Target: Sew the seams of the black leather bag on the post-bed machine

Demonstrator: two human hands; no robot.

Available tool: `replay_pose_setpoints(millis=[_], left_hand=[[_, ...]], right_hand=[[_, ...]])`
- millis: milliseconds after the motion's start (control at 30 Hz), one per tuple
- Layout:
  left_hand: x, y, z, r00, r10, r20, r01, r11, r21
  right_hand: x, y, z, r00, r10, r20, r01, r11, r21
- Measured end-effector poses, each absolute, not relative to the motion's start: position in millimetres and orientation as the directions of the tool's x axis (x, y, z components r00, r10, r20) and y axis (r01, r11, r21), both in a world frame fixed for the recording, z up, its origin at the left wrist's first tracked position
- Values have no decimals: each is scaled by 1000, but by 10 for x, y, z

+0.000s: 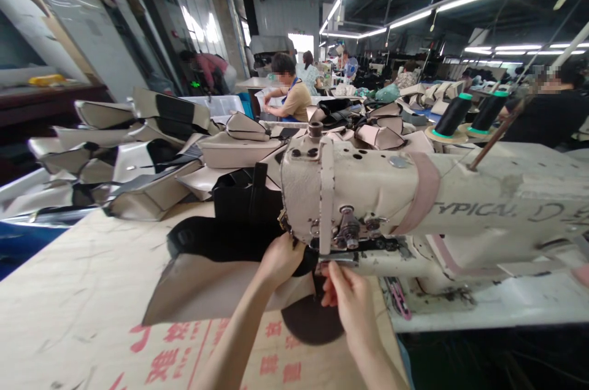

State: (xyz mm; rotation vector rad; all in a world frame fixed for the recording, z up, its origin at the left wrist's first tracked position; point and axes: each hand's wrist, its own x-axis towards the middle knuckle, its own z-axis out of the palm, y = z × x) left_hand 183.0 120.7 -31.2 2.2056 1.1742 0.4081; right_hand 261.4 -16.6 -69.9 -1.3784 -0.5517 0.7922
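A cream sewing machine [414, 200] marked TYPICAL stands across the table to the right. Under its needle end lies a workpiece of black and beige leather-like material [216, 279]. My left hand [280, 258] rests on the piece just left of the needle, fingers curled down onto it. On the near side of the needle my right hand [350, 304] pinches the dark edge of the same piece. The needle and presser foot are mostly hidden behind my hands.
Stacks of finished beige and black pieces [138, 157] pile up behind the work on the cardboard-covered table [69, 304]. Black thread cones [453, 115] stand behind the machine. Other people [289, 95] sit at benches farther back and at the right.
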Motion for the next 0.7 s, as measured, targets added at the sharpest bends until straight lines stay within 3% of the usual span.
replay_pose_setpoints(millis=[33, 100, 133, 200, 233, 333, 567, 700], left_hand=[[1827, 1201, -297, 557, 830, -16, 647, -422, 635], [1819, 1186, -276, 553, 833, -22, 651, -415, 635], [1815, 1179, -270, 552, 833, -24, 652, -414, 635], [1809, 1168, -268, 552, 833, -27, 655, -413, 633], [1808, 1166, -270, 552, 833, -30, 657, -412, 631], [1811, 1167, -281, 552, 833, -40, 669, -414, 618], [1791, 1137, -305, 566, 823, -49, 699, -447, 558], [1768, 1123, -338, 561, 826, -57, 719, -452, 528]], right_hand=[[2766, -345, -679, 661, 750, -22, -19, -12, -1000], [3188, -769, -627, 756, 583, 297, 396, -47, -917], [3445, -994, -600, 751, 445, 488, 588, -117, -800], [3986, -1415, -568, 641, 198, 742, 756, -333, -564], [4235, -1591, -575, 570, 182, 801, 780, -428, -457], [4722, -1921, -738, 373, 452, 810, 893, -411, -182], [4630, -1992, -1401, 280, 493, 824, 905, -422, -55], [4666, -2008, -1269, 272, 481, 833, 899, -436, -42]])
